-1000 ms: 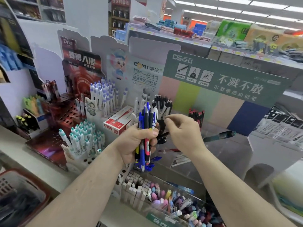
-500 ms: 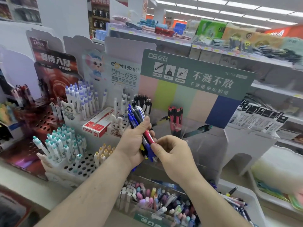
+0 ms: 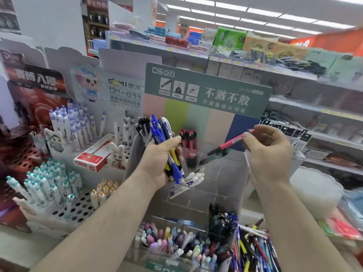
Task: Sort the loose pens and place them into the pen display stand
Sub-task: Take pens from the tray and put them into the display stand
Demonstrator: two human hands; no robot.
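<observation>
Head view only: left hand point(image 3: 160, 163) wrapped around a thick mixed bundle of blue, white, black and yellow plastic click pens point(image 3: 167, 146), fingers curled tight about the middle of the barrels, tips fanned out above and below the fist. Right hand point(image 3: 269, 152) pinching one slim pink pen with a black tip point(image 3: 229, 143) by its upper end between thumb and fingertips, the pen slanted down and to the left, apart from the bundle. Tip of it aimed toward the clear acrylic pen display stand point(image 3: 222, 173), close to the cluster of red and black pens point(image 3: 189, 142) standing in a back compartment near the stand's left edge; contact with the stand hard to tell. Likely risks from here: a pinch so far from the tip gives weak control, so the pen may swing and land in a wrong compartment or knock the red ones askew. Transparent walls hard to see, so the tip may strike a divider and slip out of the fingers. Bundle very full for one hand; a small loosening of the grip may let pens slide down into the mixed heap of loose pens point(image 3: 253, 250) at the stand's front right corner.
</observation>
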